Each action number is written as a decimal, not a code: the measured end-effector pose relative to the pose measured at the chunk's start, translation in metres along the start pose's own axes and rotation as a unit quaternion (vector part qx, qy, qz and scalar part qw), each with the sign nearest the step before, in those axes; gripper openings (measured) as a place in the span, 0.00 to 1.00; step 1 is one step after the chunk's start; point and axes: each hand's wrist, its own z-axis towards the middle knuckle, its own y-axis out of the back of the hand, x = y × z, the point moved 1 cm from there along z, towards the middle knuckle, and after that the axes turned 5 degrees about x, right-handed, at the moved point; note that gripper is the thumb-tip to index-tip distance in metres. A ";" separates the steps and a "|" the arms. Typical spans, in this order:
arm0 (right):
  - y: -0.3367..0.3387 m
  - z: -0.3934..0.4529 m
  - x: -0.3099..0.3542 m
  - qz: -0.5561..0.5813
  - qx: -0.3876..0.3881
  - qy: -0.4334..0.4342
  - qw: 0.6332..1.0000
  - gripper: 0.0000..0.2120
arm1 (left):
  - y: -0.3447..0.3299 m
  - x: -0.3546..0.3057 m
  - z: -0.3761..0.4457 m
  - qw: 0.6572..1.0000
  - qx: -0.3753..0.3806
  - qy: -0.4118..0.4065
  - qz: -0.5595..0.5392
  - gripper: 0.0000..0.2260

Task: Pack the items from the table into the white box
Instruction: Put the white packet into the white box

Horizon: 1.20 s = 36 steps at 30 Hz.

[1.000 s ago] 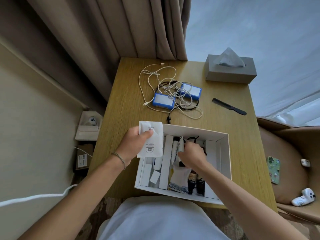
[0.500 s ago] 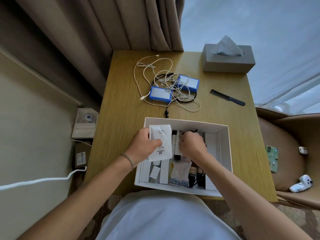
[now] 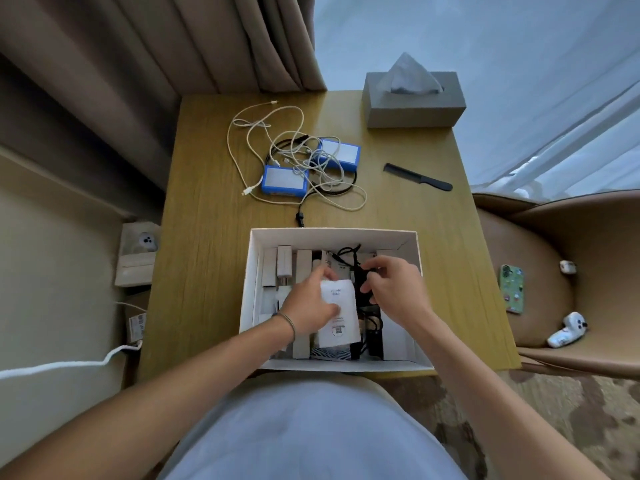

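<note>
My left hand [image 3: 306, 308] fingers are pinching a flat paper packet [image 3: 341, 315] inside the cardboard white box [image 3: 419, 292]; right hand [image 3: 398, 289] fingers are curling around black cords [image 3: 363, 289].

Inside the white box [image 3: 414, 258], the left hand [image 3: 308, 308] and its white packet [image 3: 341, 315] cover the items beneath them, and the right hand [image 3: 394, 289] hides part of the black cable [image 3: 349, 252] at the box's 12 o'clock side. The packet's print (a small code included) is too small to read. Both forearms run off the frame at 6 o'clock.
</note>
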 end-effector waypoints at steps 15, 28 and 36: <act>0.004 -0.007 -0.005 0.030 -0.007 0.001 1.000 0.13 | -0.033 0.000 0.008 0.969 -0.067 -0.043 0.234 0.17; 0.027 0.038 0.049 0.060 -0.026 0.075 0.995 0.11 | 0.071 -0.036 0.008 0.965 -0.134 -0.147 0.173 0.08; 0.031 0.088 0.093 0.025 -0.011 0.081 0.996 0.13 | 0.138 -0.032 0.048 0.957 -0.190 -0.091 0.200 0.09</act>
